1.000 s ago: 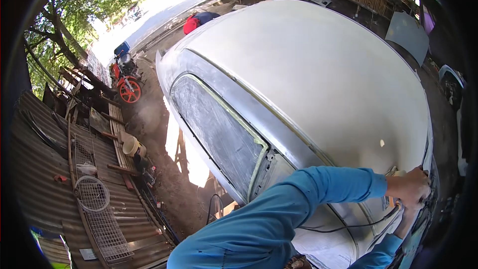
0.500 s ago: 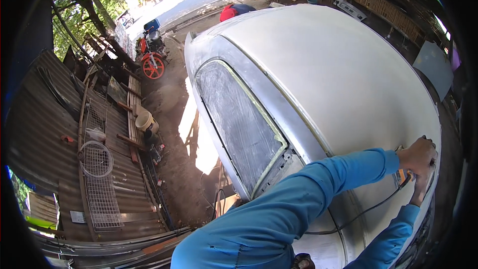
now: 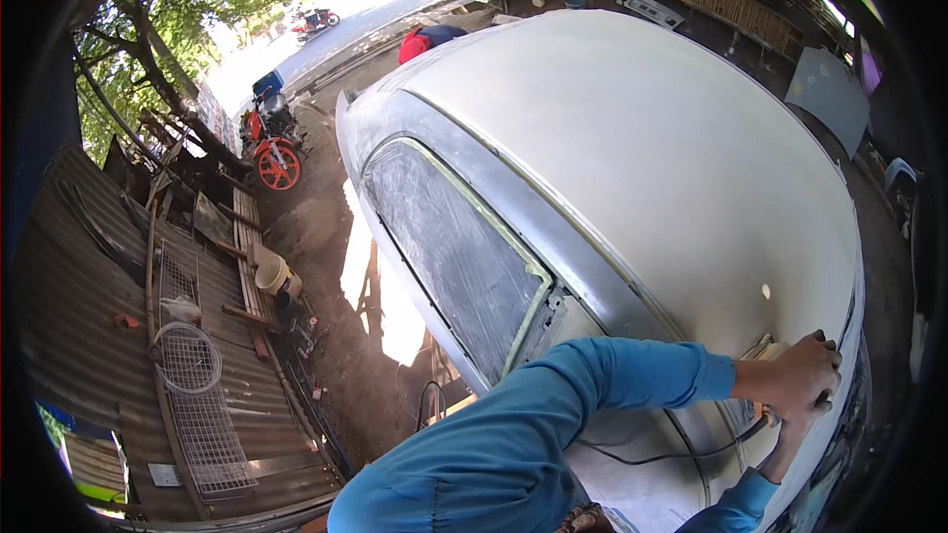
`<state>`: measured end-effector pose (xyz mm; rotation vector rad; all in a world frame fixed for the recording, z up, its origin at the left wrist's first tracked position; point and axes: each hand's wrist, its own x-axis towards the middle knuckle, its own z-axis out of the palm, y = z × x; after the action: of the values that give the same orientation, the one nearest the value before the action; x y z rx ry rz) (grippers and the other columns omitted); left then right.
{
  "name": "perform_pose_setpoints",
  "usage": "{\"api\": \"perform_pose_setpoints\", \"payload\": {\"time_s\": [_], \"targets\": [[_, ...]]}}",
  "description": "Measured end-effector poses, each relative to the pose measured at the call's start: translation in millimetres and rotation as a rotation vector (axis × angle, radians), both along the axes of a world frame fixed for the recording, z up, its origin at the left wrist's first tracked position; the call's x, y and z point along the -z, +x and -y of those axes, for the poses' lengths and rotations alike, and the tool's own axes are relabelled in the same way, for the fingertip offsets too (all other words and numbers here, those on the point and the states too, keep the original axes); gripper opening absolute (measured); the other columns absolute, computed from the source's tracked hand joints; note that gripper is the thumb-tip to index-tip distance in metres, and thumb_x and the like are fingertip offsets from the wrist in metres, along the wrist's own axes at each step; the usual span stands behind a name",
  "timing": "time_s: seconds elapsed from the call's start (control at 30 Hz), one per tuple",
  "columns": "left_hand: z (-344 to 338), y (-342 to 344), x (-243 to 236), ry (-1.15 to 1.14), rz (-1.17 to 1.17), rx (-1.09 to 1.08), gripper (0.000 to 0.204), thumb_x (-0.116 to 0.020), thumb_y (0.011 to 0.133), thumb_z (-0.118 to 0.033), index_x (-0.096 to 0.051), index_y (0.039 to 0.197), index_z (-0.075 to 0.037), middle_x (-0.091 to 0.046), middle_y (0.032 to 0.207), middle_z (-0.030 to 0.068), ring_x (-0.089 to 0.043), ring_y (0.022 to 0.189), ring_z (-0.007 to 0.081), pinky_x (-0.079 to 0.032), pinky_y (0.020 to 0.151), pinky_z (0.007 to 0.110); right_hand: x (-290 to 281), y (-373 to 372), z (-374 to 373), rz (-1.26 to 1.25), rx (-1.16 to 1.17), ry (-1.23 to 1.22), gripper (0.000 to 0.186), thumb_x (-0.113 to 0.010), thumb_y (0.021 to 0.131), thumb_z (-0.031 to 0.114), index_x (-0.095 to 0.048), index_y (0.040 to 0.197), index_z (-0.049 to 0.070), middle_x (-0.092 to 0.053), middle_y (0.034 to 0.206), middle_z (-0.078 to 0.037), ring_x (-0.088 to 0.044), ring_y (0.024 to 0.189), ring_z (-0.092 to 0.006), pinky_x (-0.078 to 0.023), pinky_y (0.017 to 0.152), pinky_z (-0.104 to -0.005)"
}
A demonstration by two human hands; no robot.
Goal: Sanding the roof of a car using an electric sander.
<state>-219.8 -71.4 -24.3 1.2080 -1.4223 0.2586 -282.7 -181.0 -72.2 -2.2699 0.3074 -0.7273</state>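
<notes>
A car body with a broad, dull whitish roof (image 3: 612,128) fills the middle and right. My left hand (image 3: 802,375) is closed, low over the roof near its right edge, its blue-sleeved arm crossing from the lower left. Beneath it sits a corded power tool (image 3: 759,409) with orange parts, mostly hidden by the hands; its exact kind does not show. From the tool a black cord (image 3: 681,456) runs left across the car. My right hand (image 3: 786,446) reaches up from below to the same tool, its fingers hidden behind the left hand.
A side window (image 3: 459,252) is covered with cloudy film and edged with tape. To the left are a corrugated metal sheet (image 3: 89,286), wire mesh (image 3: 209,434) and a pale bucket (image 3: 272,271). A red motorcycle (image 3: 275,143) stands beyond. A loose panel (image 3: 828,99) leans at right.
The view has shifted, so the car sits farther left in it. Both hands and the tool have come nearer to me along the roof's right side. A vehicle now shows on the road.
</notes>
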Motion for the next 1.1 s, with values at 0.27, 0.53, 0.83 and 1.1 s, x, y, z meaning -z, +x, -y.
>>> {"api": "perform_pose_setpoints", "payload": {"time_s": [0.27,0.53,0.83,1.1], "targets": [[89,-35,2,0.141,0.007,0.136,0.023,-0.068,0.054,-0.029,-0.070,0.064,-0.009,-0.063,0.068,0.0110,-0.062,0.077,0.0311,-0.044,0.077,0.045,-3,-36,45,-0.009,0.163,0.097,0.079,-0.075,0.083,0.013,-0.030,0.147,0.002,-0.043,0.145,-0.014,-0.044,0.135,-0.0251,-0.040,0.110,-0.0378],[81,84,-19,0.067,-0.093,0.030,0.017,-0.068,0.068,-0.025,-0.070,0.069,-0.009,-0.067,0.076,0.0128,-0.063,0.078,0.0341,-0.046,0.078,0.046,5,65,64,0.071,0.038,0.189,0.079,-0.075,0.083,0.013,-0.031,0.147,0.002,-0.044,0.145,-0.014,-0.044,0.134,-0.0251,-0.040,0.110,-0.0378],[-69,126,-19,0.033,-0.070,-0.246,0.016,-0.067,0.071,-0.021,-0.073,0.079,-0.008,-0.069,0.080,0.0106,-0.065,0.079,0.0315,-0.049,0.079,0.044,11,87,-28,0.049,0.036,0.008,0.054,-0.069,0.084,0.009,-0.047,0.131,-0.003,-0.055,0.131,-0.016,-0.055,0.121,-0.0277,-0.048,0.099,-0.0385],[-58,29,-13,0.038,-0.013,-0.061,0.019,-0.067,0.064,-0.025,-0.071,0.073,-0.008,-0.064,0.072,0.0084,-0.062,0.077,0.0282,-0.046,0.075,0.044,-5,-25,-50,0.021,0.064,-0.033,0.054,-0.070,0.084,0.012,-0.047,0.131,-0.002,-0.055,0.131,-0.015,-0.055,0.121,-0.0260,-0.048,0.099,-0.0379]]}}
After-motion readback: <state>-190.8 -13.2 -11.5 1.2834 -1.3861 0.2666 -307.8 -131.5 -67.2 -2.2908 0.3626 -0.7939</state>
